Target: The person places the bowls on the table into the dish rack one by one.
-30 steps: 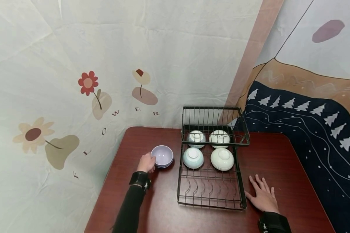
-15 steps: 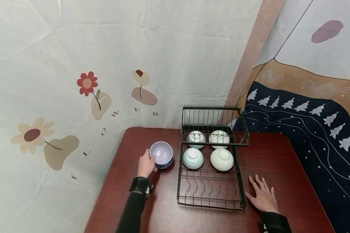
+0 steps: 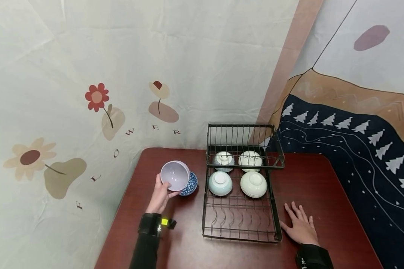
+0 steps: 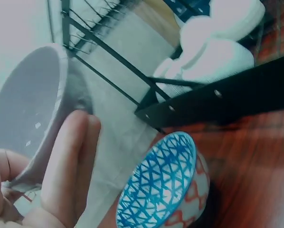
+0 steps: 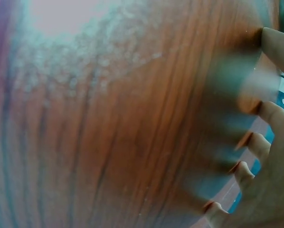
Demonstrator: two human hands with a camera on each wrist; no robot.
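Note:
My left hand (image 3: pixel 159 198) pinches a lavender bowl (image 3: pixel 175 175) by its rim, thumb inside and fingers along the outer wall. The bowl is raised and tilted, its inside facing the head camera. Behind it, partly covered in the head view, a bowl with a blue triangle pattern inside (image 4: pixel 158 183) stands on the table; its outer wall is white with red markings. Fingers spread, my right hand (image 3: pixel 302 228) rests flat on the table to the right of the rack.
A black two-tier wire dish rack (image 3: pixel 241 239) stands mid-table. Upside-down bowls sit in it, among them a pale blue bowl (image 3: pixel 220 183) and a cream bowl (image 3: pixel 253 184). A printed cloth (image 3: pixel 188 74) hangs behind the reddish-brown table (image 3: pixel 185 239).
The left hand has lifted the lavender bowl off the stack and carried it left, tilting it. The blue-patterned bowl beneath has come into view. The right hand stays in place.

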